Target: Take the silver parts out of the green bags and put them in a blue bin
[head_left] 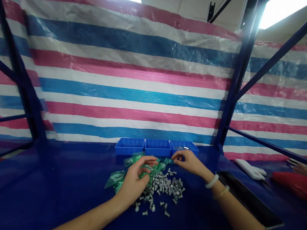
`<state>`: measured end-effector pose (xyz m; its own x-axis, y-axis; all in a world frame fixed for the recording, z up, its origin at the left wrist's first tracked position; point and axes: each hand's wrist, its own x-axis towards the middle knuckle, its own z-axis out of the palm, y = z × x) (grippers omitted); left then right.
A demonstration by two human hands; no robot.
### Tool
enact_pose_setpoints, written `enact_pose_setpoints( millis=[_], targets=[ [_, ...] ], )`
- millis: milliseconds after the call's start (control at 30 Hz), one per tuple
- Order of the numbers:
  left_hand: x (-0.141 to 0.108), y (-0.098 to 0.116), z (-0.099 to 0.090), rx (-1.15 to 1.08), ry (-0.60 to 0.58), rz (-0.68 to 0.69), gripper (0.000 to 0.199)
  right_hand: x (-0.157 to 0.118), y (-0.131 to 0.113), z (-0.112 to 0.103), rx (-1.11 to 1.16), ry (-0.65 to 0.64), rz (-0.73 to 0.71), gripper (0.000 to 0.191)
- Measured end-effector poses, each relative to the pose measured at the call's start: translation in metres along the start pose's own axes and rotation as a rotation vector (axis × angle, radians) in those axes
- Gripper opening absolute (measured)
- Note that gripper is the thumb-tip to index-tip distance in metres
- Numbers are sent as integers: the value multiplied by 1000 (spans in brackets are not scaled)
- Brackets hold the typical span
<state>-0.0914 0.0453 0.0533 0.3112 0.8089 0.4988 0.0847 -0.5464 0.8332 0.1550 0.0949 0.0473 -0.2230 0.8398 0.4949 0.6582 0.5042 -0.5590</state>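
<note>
Silver screws (168, 185) lie in a loose pile on the blue table. Green plastic packets (115, 179) are heaped at the pile's left and back. My left hand (137, 178) is over the packets, its fingers apart and curved to the right, with nothing visibly held. My right hand (185, 160), behind the pile on the right, pinches the edge of a small green packet (168, 161) between thumb and forefinger. Three blue bins stand in a row behind: the left bin (129, 150), the middle bin (157, 151) and the right bin (194, 151), which holds some metal pieces.
A long black tray-like object (249, 199) lies beneath and beside my right forearm. Farther right are a white plastic object (251, 169), a red item (293, 183) and part of another person's hand (303, 170). Blue posts (230, 98) and striped sheeting (133, 100) enclose the back.
</note>
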Motion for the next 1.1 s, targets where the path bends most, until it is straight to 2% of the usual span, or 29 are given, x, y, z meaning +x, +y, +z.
enact_pose_setpoints(
  millis=[100, 167, 200, 300, 433, 533, 667, 833, 900, 967, 1033, 1100],
  targets=[
    [-1, 0, 0, 2, -2, -12, 54, -12, -22, 5, -76, -294, -93, 14],
    [-2, 0, 1, 5, -5, -15, 54, -18, -31, 6, -176, -402, -81, 13],
    [-2, 0, 1, 7, -7, -16, 54, -20, -33, 6, -220, -410, -58, 15],
    [-3, 0, 2, 9, -11, -20, 52, -23, -36, 6, -305, -390, 23, 23],
    [-3, 0, 3, 12, -7, -10, 51, -24, -32, 9, -322, -389, 140, 16],
    [-3, -2, 3, 16, -3, -4, 50, -23, -30, 13, -311, -366, 170, 11],
    [-3, -4, 2, 8, 4, -7, 50, -22, -28, 15, -261, -307, 164, 16],
    [-2, -1, 2, -2, 13, -28, 45, -17, -28, 16, -122, -261, 154, 16],
    [-1, 0, 2, -23, 11, -46, 44, -15, -33, 16, -36, -182, 133, 13],
    [0, 0, 2, -60, -8, -94, 44, -14, -42, 17, 169, -68, 76, 11],
    [0, 1, 3, -115, -44, -171, 43, -15, -51, 18, 401, 22, -5, 15],
    [-1, 2, 4, -190, -82, -263, 43, -18, -59, 19, 465, 75, -92, 14]
  ],
)
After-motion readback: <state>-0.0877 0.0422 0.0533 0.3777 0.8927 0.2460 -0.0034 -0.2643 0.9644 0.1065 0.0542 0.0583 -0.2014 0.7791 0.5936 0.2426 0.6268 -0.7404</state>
